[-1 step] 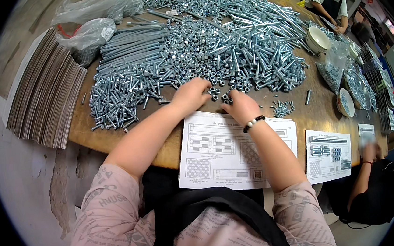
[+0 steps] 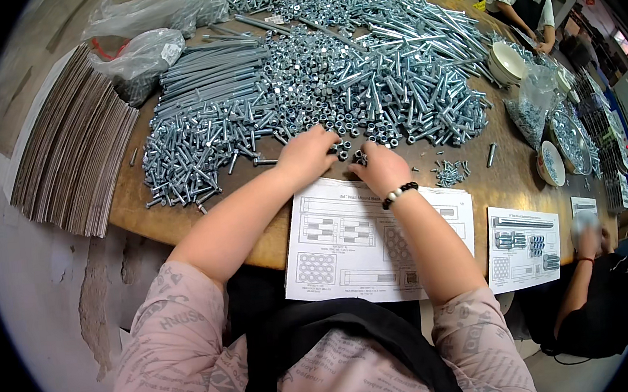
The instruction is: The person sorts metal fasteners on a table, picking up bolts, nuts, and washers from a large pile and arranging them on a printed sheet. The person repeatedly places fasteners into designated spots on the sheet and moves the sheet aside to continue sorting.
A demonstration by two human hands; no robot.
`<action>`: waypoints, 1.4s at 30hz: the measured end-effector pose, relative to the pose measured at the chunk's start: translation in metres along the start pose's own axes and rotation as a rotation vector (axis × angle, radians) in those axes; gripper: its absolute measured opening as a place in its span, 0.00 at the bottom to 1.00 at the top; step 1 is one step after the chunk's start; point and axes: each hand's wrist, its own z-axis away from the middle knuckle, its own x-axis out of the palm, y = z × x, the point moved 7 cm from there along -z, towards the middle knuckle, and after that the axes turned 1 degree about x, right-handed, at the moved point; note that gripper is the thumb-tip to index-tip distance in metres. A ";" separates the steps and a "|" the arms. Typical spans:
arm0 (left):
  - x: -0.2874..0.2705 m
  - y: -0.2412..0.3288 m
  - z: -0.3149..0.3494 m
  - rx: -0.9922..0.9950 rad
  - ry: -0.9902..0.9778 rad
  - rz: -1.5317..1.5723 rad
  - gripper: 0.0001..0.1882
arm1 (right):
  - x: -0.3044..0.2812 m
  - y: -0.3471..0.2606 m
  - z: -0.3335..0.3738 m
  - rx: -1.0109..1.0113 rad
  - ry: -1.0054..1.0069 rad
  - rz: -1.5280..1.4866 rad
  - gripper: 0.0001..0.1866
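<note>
My left hand point(image 2: 307, 154) rests at the near edge of the pile of hex nuts point(image 2: 310, 69), its fingers curled down at a few nuts. Facing it, my right hand point(image 2: 384, 169), with a black and white bead bracelet on the wrist, pinches at a small group of nuts point(image 2: 360, 157) between thumb and fingers. Several loose nuts point(image 2: 342, 147) lie in the gap between both hands. Under my right forearm is a stack of printed sheets point(image 2: 332, 232) with drawings of hardware. Short bolts point(image 2: 202, 150) are heaped to the left, longer bolts point(image 2: 425, 97) to the right.
Threaded rods point(image 2: 206, 75) lie behind the short bolts. Stacked cardboard point(image 2: 74, 142) and plastic bags point(image 2: 141, 58) stand at left. Small screws point(image 2: 449, 173), a second sheet point(image 2: 524, 245), bowls point(image 2: 550, 163) and a bag of hardware point(image 2: 532, 110) sit at right. Two co-workers are on the right side.
Both hands shift only slightly: my left hand a touch toward me, my right hand a little to the left. The piles look the same.
</note>
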 end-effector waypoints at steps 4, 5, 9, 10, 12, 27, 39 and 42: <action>0.015 0.017 -0.001 0.076 -0.097 -0.122 0.16 | 0.015 0.002 -0.010 -0.033 0.037 0.022 0.13; 0.019 0.016 -0.002 0.055 -0.102 -0.096 0.17 | 0.015 0.003 -0.009 -0.049 0.038 0.023 0.12; 0.027 0.009 -0.008 0.096 -0.086 -0.044 0.17 | 0.011 0.005 -0.007 -0.091 0.036 -0.094 0.14; 0.030 0.008 -0.009 0.104 -0.101 -0.060 0.16 | 0.014 0.006 -0.008 -0.094 0.028 -0.098 0.14; 0.032 0.010 -0.012 0.126 -0.133 -0.093 0.15 | 0.019 0.009 -0.011 -0.095 0.016 -0.105 0.16; 0.032 0.013 -0.007 0.174 -0.050 -0.089 0.09 | 0.012 0.010 -0.006 -0.215 0.008 -0.135 0.08; 0.027 0.095 0.028 0.183 -0.095 0.229 0.10 | -0.048 0.068 0.087 -0.194 -0.078 -0.339 0.10; 0.050 0.118 0.047 0.253 -0.163 0.157 0.11 | -0.046 0.079 0.119 -0.187 -0.136 -0.269 0.10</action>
